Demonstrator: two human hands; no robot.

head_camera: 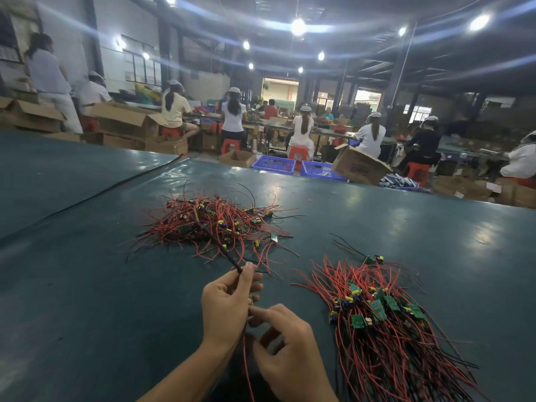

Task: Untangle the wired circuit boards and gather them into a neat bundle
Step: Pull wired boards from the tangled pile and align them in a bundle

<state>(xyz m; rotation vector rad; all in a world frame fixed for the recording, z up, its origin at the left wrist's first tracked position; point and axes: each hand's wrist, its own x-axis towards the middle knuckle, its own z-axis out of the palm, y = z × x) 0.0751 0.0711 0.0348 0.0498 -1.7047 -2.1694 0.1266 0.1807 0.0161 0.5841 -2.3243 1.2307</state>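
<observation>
Red wire [246,361] hangs between the two hands, on the near side of the tangled heap [214,221]. The right hand [290,352], nearest of all, has its fingers curled and appears to pinch the small wired board [251,300] held between the hands. The left hand [229,309], just nearer than the heap, pinches a black lead [232,264] between thumb and fingertips. That lead runs taut up into the heap. To the right of the heap and nearer lies the sorted bundle [383,314], with its boards clustered together and its wires fanned roughly one way on the dark green table mat [116,285].

My judgement is that one board is being drawn free. Because the lead passes through crossed wires, a hard pull could drag the whole heap along, snag neighbouring boards, or strain a solder joint. A careless drop onto the bundle could also muddle it.

Left of the heap a black cable [101,190] crosses the mat. Beyond the heap, past the table edge, stand blue crates [274,163] and a cardboard box [359,165], and further off are seated workers [233,111].

The held board is mostly covered by fingers, so its shape is unclear. Where the lead ends inside the heap cannot be made out. The bundle's near end runs off the frame.
</observation>
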